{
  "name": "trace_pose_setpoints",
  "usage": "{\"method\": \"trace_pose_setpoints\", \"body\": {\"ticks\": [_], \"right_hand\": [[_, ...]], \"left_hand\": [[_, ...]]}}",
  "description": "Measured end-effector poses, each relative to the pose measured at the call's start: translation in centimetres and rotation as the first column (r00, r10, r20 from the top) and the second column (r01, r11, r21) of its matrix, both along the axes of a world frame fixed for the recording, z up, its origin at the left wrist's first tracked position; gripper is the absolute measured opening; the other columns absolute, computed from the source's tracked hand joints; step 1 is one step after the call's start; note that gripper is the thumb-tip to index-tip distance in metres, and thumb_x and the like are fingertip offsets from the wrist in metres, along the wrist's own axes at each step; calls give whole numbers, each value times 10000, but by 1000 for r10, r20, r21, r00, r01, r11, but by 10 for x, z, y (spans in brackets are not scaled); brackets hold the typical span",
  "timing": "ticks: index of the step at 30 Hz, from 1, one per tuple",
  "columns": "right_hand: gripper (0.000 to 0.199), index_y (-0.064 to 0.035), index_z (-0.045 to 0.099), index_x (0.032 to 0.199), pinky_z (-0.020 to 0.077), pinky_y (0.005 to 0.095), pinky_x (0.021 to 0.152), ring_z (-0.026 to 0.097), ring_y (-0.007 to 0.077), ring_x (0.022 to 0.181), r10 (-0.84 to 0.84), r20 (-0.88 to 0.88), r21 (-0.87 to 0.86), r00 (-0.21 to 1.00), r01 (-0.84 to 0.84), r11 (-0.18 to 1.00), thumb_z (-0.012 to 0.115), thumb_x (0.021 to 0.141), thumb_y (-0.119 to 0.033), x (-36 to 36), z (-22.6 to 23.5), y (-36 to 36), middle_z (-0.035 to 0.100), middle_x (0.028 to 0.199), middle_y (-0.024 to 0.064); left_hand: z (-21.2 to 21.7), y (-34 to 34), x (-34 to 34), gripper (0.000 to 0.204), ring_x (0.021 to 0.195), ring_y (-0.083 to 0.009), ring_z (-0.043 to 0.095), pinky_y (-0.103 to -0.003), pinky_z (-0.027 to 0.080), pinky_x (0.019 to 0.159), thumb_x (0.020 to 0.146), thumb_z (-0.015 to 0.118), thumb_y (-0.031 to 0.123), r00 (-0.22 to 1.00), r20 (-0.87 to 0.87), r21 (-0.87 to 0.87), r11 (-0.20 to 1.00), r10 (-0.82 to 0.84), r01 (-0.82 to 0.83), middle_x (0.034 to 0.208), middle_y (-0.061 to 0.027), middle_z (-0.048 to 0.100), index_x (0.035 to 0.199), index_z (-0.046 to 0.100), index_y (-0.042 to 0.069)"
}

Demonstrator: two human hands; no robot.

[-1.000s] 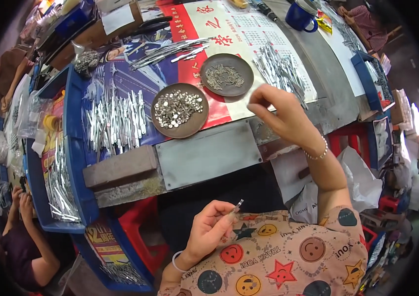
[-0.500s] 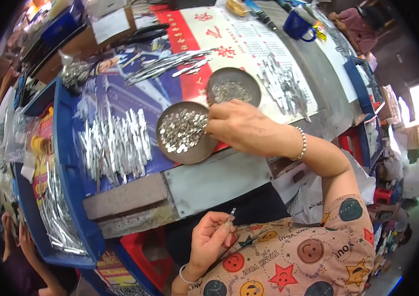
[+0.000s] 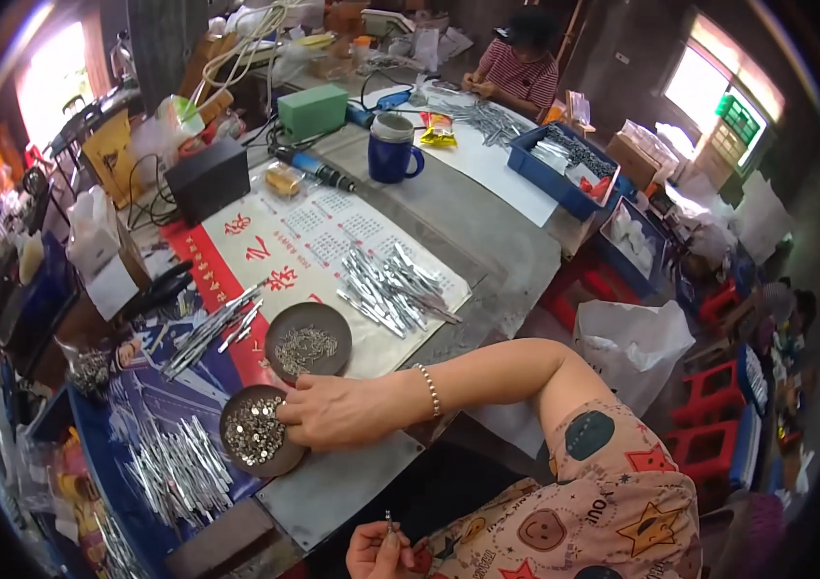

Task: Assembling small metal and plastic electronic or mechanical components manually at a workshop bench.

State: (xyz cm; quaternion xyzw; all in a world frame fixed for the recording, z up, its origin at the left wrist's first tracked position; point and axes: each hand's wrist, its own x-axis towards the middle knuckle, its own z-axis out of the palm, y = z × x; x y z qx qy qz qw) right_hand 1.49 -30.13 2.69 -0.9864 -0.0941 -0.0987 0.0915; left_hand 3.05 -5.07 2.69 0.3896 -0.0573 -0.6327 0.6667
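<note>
My right hand (image 3: pixel 340 410) reaches across the bench with its fingers bent together at the right edge of a dark round dish (image 3: pixel 260 465) of small shiny metal discs (image 3: pixel 255 429). The fingertips are partly hidden, so I cannot see what they pinch. Just behind lies a second dark dish (image 3: pixel 328 318) with small thin metal pieces (image 3: pixel 305 348). Low in the view, close to my lap, my left hand (image 3: pixel 379 552) pinches a narrow silvery metal piece (image 3: pixel 389 517) whose tip points up. A pile of flat metal strips (image 3: pixel 178 473) lies left of the discs.
More metal strips (image 3: pixel 395 289) lie on a calendar sheet (image 3: pixel 333 217). Beyond stand a blue mug (image 3: pixel 389 159), a black box (image 3: pixel 207 183) and a green box (image 3: pixel 313 112). Another person (image 3: pixel 518 68) sits at the far end, near a blue tray (image 3: pixel 564 183).
My view has swung up and to the right, bringing in the far bench and the other person. My right hand stays at the disc dish; my left keeps its metal piece.
</note>
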Motion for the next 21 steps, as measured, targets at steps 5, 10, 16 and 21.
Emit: {"method": "trace_pose_setpoints", "body": {"ticks": [5,10,16,21], "right_hand": [[93,-85,573,819,392,356,778,553,202,908,30,-11,-14,999,-31,999,570,778,-168,3,-5,-2,540,876,56],[63,-87,545,815,390,326,778,547,190,914,71,38,-28,997,-69,997,542,784,-142,5,-12,-3,530,870,50],[142,-72,585,854,479,398,771,600,276,931,78,-51,62,996,-75,995,634,739,-137,10,-5,-9,606,932,106],[106,-63,548,885,434,399,744,581,269,839,-124,-3,206,992,122,971,593,803,-112,-31,18,-25,557,879,93]], "left_hand": [[11,3,-11,94,560,-74,475,-166,375,512,913,544,28,999,-27,-27,999,26,-27,792,-60,574,1003,552,1],[13,9,-18,100,556,-77,471,-167,379,511,914,533,16,998,33,15,999,44,-44,784,-57,568,1012,550,8],[-2,8,-18,95,524,-113,489,-203,391,476,890,540,36,979,192,7,998,63,-66,755,-88,567,969,528,-14],[-15,9,-13,132,582,-75,501,-204,399,497,932,519,52,999,46,3,1000,-22,22,821,-61,575,1051,532,-1]]}}
